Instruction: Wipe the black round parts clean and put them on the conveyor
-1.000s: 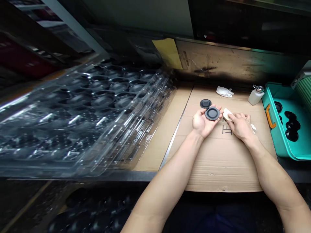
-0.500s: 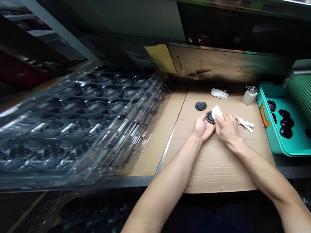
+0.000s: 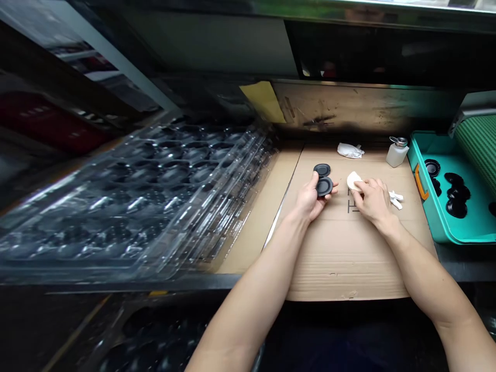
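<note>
My left hand (image 3: 311, 199) holds a round black disc (image 3: 324, 186) by its edge, just above the cardboard sheet (image 3: 349, 248). A second black disc (image 3: 322, 169) lies flat on the cardboard right behind it. My right hand (image 3: 372, 199) is closed on a white wiping pad (image 3: 353, 181), a short way right of the held disc and apart from it. A crumpled white scrap (image 3: 396, 199) lies beside my right hand.
A stack of clear plastic blister trays (image 3: 147, 196) covers the left of the bench. A teal bin (image 3: 453, 206) with several black discs stands at the right. A small white pump bottle (image 3: 397, 152) and a crumpled wipe (image 3: 350, 150) sit at the back.
My right hand has pulled the white pad off the disc and moved right. My left hand has shifted the disc a little left, close to the disc lying on the cardboard.
</note>
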The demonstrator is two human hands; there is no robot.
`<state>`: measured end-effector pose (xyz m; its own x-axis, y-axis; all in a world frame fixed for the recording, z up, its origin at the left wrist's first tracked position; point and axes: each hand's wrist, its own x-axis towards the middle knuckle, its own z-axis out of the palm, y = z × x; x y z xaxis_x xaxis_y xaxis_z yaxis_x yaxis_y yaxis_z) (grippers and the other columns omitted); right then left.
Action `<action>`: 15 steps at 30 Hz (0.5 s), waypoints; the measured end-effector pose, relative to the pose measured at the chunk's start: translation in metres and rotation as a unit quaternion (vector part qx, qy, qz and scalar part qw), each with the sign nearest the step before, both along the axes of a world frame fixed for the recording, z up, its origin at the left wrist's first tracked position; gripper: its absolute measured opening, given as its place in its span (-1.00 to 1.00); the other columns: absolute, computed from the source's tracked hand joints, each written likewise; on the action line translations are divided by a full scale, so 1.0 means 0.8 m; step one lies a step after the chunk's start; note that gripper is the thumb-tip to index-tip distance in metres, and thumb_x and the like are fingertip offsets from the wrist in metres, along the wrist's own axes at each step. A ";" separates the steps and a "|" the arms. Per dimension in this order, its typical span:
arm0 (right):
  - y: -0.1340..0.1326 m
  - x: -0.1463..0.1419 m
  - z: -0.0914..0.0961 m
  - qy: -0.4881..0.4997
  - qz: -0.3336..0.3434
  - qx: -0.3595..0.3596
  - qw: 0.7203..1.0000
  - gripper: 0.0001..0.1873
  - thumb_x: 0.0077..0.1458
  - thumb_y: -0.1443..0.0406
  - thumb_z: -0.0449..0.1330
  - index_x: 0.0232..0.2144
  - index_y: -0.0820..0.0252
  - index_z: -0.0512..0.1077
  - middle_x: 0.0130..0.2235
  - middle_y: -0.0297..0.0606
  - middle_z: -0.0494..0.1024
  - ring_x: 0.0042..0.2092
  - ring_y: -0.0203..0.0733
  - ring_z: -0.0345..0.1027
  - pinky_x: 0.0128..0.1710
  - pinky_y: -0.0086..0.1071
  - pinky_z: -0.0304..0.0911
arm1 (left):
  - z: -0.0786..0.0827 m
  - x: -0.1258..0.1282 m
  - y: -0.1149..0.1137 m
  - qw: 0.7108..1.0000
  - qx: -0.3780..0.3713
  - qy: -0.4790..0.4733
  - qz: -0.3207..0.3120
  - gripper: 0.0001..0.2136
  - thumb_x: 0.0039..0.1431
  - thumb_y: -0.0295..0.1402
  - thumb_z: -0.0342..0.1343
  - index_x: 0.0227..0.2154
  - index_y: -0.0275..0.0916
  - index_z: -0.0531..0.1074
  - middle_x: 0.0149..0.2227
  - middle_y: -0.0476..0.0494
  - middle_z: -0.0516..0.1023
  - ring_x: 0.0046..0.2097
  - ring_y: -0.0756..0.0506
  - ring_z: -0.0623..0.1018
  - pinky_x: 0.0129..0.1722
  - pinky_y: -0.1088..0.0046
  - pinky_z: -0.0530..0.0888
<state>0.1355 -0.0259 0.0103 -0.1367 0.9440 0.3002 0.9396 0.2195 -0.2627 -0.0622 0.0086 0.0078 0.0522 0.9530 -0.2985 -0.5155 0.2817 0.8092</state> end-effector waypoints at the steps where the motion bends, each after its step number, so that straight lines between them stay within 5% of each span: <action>1: 0.001 0.002 0.001 0.001 -0.010 -0.001 1.000 -0.62 0.39 0.11 0.08 0.09 0.04 0.56 0.11 -0.12 0.53 0.08 0.06 0.29 0.09 -0.15 0.16 | 0.002 -0.010 -0.004 0.997 0.021 0.063 -0.029 -0.68 0.43 -0.09 0.06 -0.27 -0.28 0.41 -0.35 -0.26 0.63 -0.50 -0.02 0.59 -0.67 0.62 0.25; 4: 0.006 0.018 0.009 0.003 -0.054 -0.016 0.998 -0.57 0.38 0.06 0.08 0.12 0.08 0.53 0.16 -0.03 0.47 0.13 0.13 0.26 0.11 -0.07 0.18 | 0.010 -0.045 -0.019 0.946 0.063 0.288 -0.132 -0.63 0.22 0.01 0.28 -0.39 -0.22 0.41 -0.48 -0.14 0.56 -0.59 -0.03 0.52 -0.71 0.58 0.16; 8: 0.007 0.048 0.026 -0.014 -0.074 -0.080 0.994 -0.50 0.27 0.03 0.19 0.15 0.12 0.48 0.18 0.04 0.43 0.19 0.24 0.25 0.11 0.03 0.24 | 0.017 -0.075 -0.034 0.787 0.170 0.559 -0.198 -0.61 0.13 0.06 0.27 -0.52 -0.18 0.50 -0.55 -0.09 0.52 -0.52 -0.07 0.49 -0.51 0.46 0.37; 11: 0.004 0.063 0.037 -0.028 -0.081 -0.158 0.984 -0.53 0.21 0.20 0.24 0.15 0.17 0.44 0.14 0.06 0.46 0.16 0.21 0.33 0.09 -0.01 0.30 | 0.010 -0.082 -0.038 0.679 0.246 0.656 -0.219 -0.62 0.19 0.08 0.13 -0.44 -0.13 0.55 -0.37 -0.17 0.65 -0.29 -0.19 0.58 -0.23 0.36 0.48; 15: 0.007 0.069 0.036 -0.001 -0.081 -0.214 0.973 -0.61 0.21 0.36 0.19 0.09 0.25 0.44 0.05 0.03 0.56 0.08 0.06 0.47 0.01 -0.18 0.37 | -0.005 -0.095 -0.040 0.576 0.304 0.726 -0.221 -0.64 0.31 0.03 -0.02 -0.25 -0.11 0.53 -0.12 -0.20 0.65 -0.05 -0.27 0.62 0.03 0.23 0.50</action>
<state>0.1907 -0.0204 0.0390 0.0250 0.9918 -0.1251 0.9531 -0.0614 -0.2964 -0.1379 -0.0231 0.0041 0.4464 0.8935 0.0491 0.8421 -0.4381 0.3146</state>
